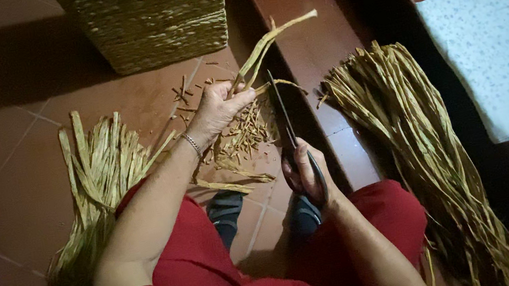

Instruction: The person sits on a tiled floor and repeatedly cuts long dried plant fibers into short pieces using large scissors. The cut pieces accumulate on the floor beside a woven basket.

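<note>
My left hand [218, 109] grips a few dried straw strips [270, 38] whose ends stick up and to the right. My right hand [304, 172] holds dark scissors [283, 114], blades pointing up toward the held strips, just right of my left hand. Short cut-off pieces [241, 135] lie on the red tile floor below both hands. One bundle of straw [97, 173] lies to my left, a bigger bundle [416, 143] to my right on a step. My red trousers and dark sandals show below.
A woven basket [154, 15] stands at the top centre on the tiles. A pale blue spotted cloth [502, 60] lies at the right on a raised red step. Patterned matting shows at the top right corner.
</note>
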`<state>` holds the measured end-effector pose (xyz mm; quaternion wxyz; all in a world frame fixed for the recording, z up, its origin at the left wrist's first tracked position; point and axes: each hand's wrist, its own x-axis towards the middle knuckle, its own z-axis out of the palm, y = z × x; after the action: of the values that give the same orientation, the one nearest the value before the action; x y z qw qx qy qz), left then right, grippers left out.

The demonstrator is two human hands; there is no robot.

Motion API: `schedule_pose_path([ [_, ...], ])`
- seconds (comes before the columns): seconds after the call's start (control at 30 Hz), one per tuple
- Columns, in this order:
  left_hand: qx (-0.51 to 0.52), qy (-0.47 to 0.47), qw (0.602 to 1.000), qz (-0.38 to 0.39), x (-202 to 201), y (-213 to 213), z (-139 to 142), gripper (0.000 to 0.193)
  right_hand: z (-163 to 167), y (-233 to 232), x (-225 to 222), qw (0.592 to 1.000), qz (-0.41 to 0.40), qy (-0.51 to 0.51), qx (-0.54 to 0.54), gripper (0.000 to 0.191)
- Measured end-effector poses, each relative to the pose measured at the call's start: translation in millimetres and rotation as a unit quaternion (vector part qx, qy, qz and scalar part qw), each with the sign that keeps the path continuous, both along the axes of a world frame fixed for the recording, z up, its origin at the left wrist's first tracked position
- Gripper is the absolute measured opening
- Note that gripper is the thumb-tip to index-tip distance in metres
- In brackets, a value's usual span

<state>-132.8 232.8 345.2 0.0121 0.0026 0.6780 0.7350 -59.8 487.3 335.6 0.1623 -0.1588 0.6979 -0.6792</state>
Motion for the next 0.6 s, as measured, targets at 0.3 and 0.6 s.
schedule_pose_path([
  [0.3,-0.002,0.022,0.999,-0.026,-1.3,-3.4,-3.3,0.016,-32.1,3.1,-2.2,0.993,-0.108,-0.025,0.027,0.059],
  [0.6,0.007,-0.01,0.997,-0.081,3.5,-9.8,7.0,0.028,-5.3,12.4,-10.3,0.996,-0.06,-0.051,-0.04,0.068],
])
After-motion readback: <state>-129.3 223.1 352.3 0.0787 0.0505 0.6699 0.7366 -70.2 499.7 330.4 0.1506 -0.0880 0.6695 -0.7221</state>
